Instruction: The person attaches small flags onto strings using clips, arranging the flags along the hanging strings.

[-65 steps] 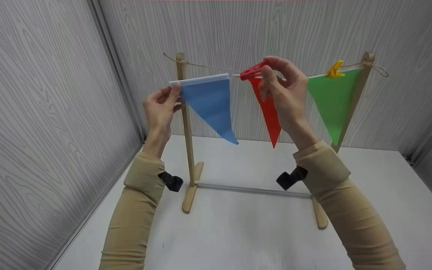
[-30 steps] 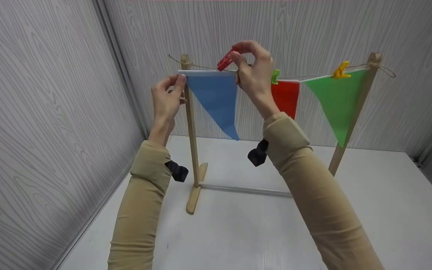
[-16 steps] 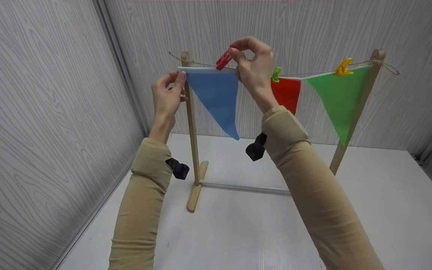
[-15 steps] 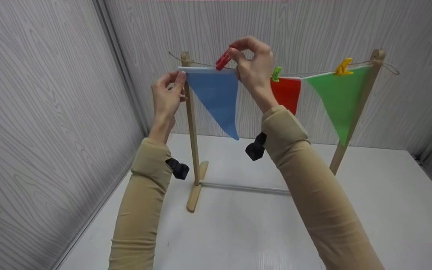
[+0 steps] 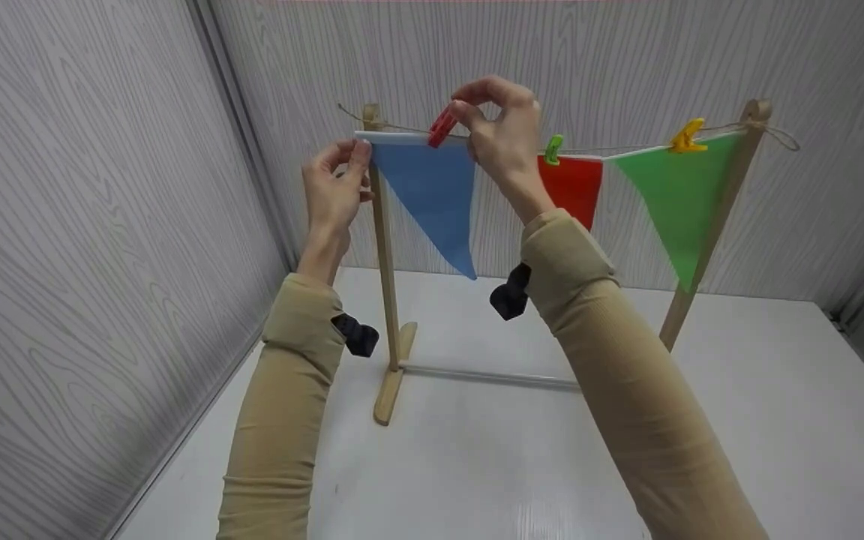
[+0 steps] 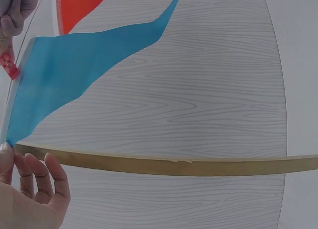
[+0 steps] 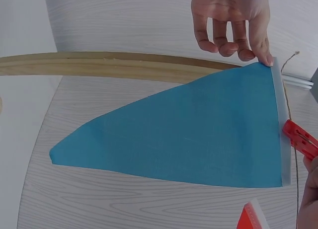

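Note:
My left hand (image 5: pixel 333 187) pinches the upper left corner of a blue triangular pennant (image 5: pixel 436 191) between thumb and fingers. The pennant hangs point down, its white top strip (image 5: pixel 394 139) lying along the twine. My right hand (image 5: pixel 507 135) pinches a red clothespin (image 5: pixel 443 126) by its upper end. In the right wrist view, the tip of the red clothespin (image 7: pixel 299 138) overlaps both the white strip and the twine (image 7: pixel 289 102); whether it grips them I cannot tell. The left wrist view shows the blue pennant (image 6: pixel 64 75) stretched out from the left fingertips.
A wooden stand with a left post (image 5: pixel 385 277) and a right post (image 5: pixel 724 187) carries the twine. A red pennant (image 5: pixel 573 191) hangs by a green clothespin (image 5: pixel 553 150), partly behind my right arm. A green pennant (image 5: pixel 672 195) hangs by a yellow clothespin (image 5: pixel 687 136).
The blue pennant has risen to the twine with my left hand. My right hand has carried the red clothespin leftward, from before the red pennant to the blue pennant's top strip, then dipped it slightly.

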`<action>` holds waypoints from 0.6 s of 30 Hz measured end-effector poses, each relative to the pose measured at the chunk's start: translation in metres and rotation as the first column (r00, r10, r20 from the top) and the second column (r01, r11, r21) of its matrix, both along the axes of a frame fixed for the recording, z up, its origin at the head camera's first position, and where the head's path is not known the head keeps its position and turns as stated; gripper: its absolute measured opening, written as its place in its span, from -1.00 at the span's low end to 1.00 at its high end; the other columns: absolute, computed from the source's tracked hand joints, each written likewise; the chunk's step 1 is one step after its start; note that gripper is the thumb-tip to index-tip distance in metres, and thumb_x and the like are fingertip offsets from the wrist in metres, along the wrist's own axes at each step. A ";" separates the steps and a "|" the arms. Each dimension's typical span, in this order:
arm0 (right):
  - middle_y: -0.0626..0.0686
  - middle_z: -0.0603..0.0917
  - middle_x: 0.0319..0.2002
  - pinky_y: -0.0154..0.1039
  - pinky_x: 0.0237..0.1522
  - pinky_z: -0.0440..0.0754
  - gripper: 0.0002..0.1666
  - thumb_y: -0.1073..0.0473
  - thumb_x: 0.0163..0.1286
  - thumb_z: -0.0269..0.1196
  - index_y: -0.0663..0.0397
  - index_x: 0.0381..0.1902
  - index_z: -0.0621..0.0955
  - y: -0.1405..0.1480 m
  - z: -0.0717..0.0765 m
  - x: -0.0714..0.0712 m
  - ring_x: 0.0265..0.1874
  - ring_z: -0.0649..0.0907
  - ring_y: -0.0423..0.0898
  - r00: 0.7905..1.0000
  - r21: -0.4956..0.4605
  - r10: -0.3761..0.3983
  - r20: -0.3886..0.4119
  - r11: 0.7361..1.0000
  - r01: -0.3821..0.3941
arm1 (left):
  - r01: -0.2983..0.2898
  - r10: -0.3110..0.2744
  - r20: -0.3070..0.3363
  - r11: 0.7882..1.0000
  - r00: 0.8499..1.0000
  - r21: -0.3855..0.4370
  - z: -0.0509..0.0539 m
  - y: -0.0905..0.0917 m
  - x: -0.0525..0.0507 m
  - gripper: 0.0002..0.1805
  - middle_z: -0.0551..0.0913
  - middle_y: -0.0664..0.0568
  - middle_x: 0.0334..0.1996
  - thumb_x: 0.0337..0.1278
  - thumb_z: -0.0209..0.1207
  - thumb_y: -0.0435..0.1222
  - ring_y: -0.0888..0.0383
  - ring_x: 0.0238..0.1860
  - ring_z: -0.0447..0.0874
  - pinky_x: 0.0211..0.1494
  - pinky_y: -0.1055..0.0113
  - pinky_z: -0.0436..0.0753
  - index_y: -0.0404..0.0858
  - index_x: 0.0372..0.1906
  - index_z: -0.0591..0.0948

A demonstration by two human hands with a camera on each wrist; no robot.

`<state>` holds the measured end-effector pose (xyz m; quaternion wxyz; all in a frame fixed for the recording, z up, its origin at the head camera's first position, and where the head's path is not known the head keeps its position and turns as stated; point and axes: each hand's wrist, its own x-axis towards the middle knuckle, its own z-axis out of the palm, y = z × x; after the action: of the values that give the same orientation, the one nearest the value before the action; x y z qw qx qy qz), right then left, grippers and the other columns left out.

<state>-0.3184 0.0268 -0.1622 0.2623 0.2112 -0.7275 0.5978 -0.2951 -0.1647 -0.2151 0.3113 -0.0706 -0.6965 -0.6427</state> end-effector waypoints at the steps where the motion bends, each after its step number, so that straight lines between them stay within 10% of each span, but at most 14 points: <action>1: -0.04 0.65 -0.31 -0.41 -0.61 0.45 -0.96 0.25 0.39 0.32 0.05 -0.27 0.71 0.000 0.000 0.000 -0.76 0.38 -0.25 1.000 0.013 -0.006 -0.003 1.000 0.006 | -0.002 0.002 0.001 1.000 1.000 -0.002 0.000 0.000 0.000 -0.75 0.50 0.17 -0.42 0.44 0.15 -0.20 0.26 -0.45 0.49 -0.41 0.46 0.62 -0.33 -0.10 0.66; 18: 0.04 0.64 -0.16 -0.42 -0.56 0.46 -0.81 0.23 0.46 0.25 0.13 -0.03 0.70 0.000 -0.002 0.006 -0.68 0.40 -0.23 0.999 0.132 0.031 0.028 0.991 -0.035 | -0.016 0.016 0.010 1.000 1.000 -0.013 0.001 0.003 0.000 -0.68 0.50 0.16 -0.37 0.45 0.15 -0.18 0.22 -0.43 0.49 -0.39 0.42 0.61 -0.39 -0.03 0.65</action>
<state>-0.3120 0.0271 -0.1647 0.2282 0.2324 -0.7655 0.5549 -0.2950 -0.1616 -0.2137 0.3123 -0.0639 -0.7029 -0.6359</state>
